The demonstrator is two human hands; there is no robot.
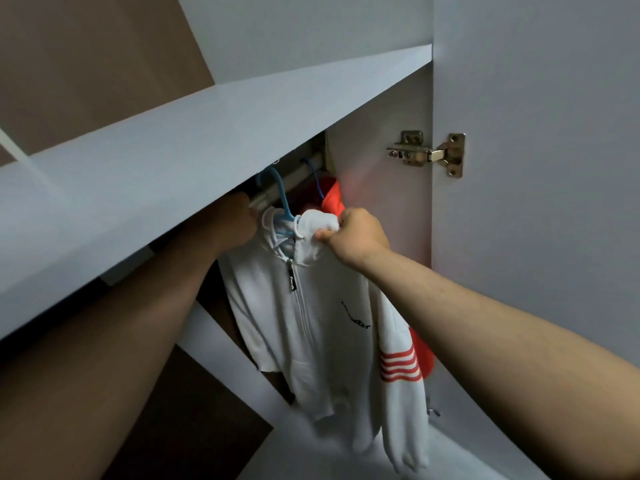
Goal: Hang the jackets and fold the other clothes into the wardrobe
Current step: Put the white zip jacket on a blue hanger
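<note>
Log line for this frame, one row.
white jacket: on blue hanger, hook at rail | right hand: pinches jacket collar | left hand: at rail, grip hidden | orange garment: hung behind

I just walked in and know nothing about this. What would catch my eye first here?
A white jacket with red sleeve stripes hangs mid-frame on a blue hanger inside the wardrobe. The right hand pinches its collar, while the left hand reaches up to the rail under the shelf. Behind it hangs an orange garment; a metal hinge gleams at right.
</note>
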